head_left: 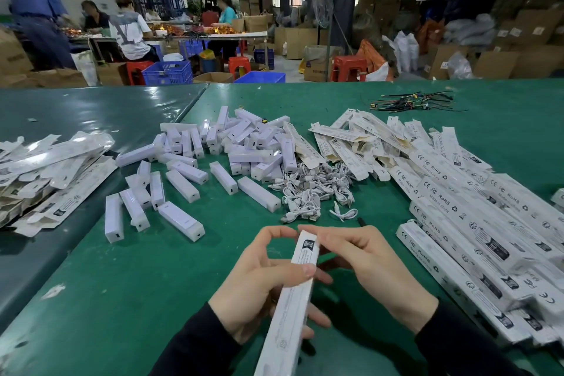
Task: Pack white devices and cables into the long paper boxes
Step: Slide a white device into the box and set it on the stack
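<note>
A long white paper box [291, 308] stands tilted in front of me, its far end up. My left hand [259, 287] grips it round the middle, thumb across its face and forefinger at the top end. My right hand [366, 265] pinches that top end from the right. On the green table [152, 299] several white devices [180, 218] lie scattered and heaped, and a tangle of short white cables [308, 192] sits beyond my hands. Whether the held box has anything inside is hidden.
Closed long boxes [476, 223] are stacked in rows at the right. Flat unfolded boxes lie in piles at the back right [360, 140] and far left [45, 174]. Dark wires [412, 101] lie at the far edge. People work at a distant table.
</note>
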Tool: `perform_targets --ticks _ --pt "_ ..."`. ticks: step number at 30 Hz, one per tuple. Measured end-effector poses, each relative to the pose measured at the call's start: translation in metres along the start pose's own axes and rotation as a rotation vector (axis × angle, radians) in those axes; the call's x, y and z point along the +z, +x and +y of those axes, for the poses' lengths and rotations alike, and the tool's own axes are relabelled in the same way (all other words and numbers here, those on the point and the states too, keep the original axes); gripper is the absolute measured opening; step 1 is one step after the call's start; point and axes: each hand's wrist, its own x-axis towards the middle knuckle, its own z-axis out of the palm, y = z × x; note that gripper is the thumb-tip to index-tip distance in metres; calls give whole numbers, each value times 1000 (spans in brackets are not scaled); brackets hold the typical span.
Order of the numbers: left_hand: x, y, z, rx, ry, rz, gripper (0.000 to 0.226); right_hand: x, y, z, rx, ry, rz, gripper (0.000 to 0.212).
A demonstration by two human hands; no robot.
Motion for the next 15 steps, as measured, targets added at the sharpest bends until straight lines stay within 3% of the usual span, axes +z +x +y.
perform_targets --ticks 7,10,12,15 --pt "-5 0 12 -120 -3 28 62 1 0 8 -51 37 -63 23" --pt "-7 0 13 -107 -226 15 60 7 4 11 -9 222 27 29" --pt "-8 1 8 -86 -512 160 66 12 5 13 11 316 126 34" --pt "-17 10 -1 119 -587 449 61 18 3 16 -22 296 237 43"
